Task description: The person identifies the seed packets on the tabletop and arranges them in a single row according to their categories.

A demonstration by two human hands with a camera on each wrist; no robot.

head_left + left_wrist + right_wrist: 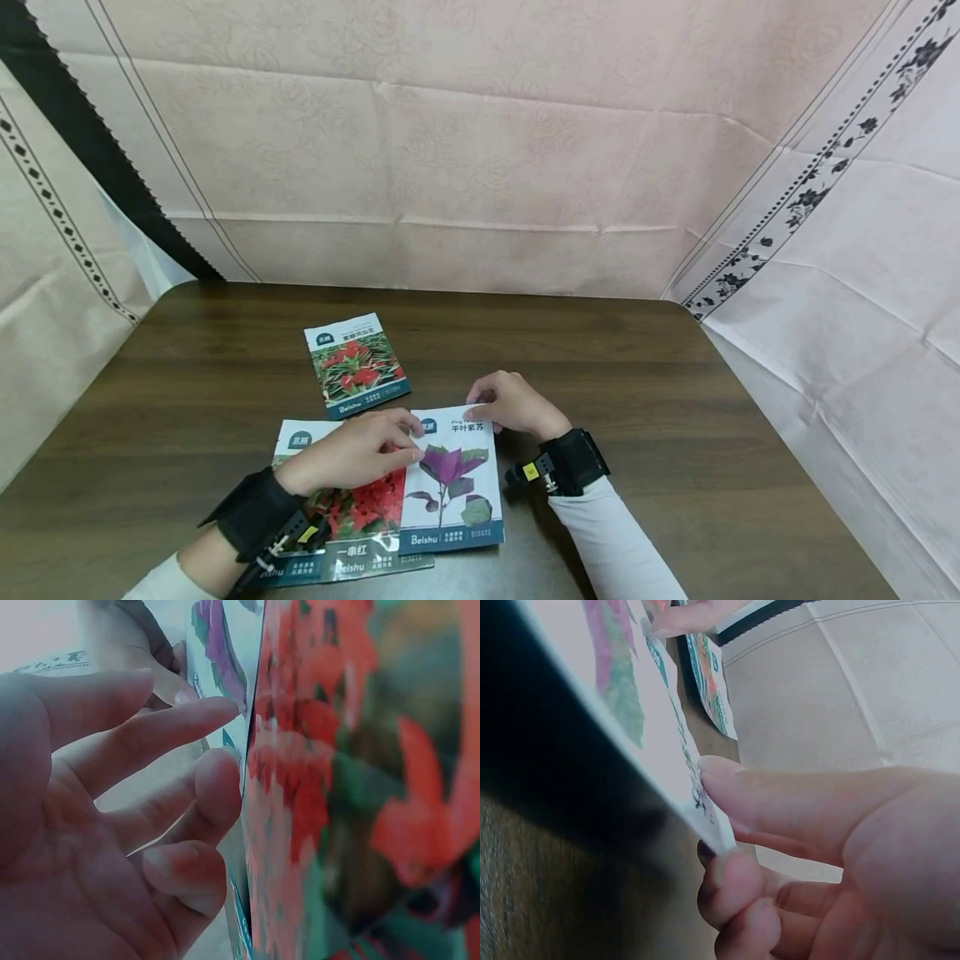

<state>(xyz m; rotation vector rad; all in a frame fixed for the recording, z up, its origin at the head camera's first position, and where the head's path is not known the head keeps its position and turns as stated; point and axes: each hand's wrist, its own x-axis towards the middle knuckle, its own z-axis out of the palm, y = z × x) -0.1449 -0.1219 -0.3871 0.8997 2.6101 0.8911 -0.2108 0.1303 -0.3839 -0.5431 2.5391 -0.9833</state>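
My right hand (521, 407) pinches the top right corner of a white seed packet (450, 512) picturing a purple-leaved plant. In the right wrist view, the thumb (757, 791) lies on the front and the curled fingers are behind the packet's edge. My left hand (352, 454) is over a red-flower packet (371, 500), its loosely bent fingers reaching the purple-leaf packet's left edge. In the left wrist view these fingers (172, 735) are spread, with nothing gripped between them. Another packet (296, 433) is partly hidden below the left hand and the red-flower packet.
A separate packet with red flowers and green leaves (358, 367) lies farther back on the brown wooden table (600, 358). Pale patterned cloth (450, 167) hangs behind the table's far edge. Black straps with small cameras circle both wrists.
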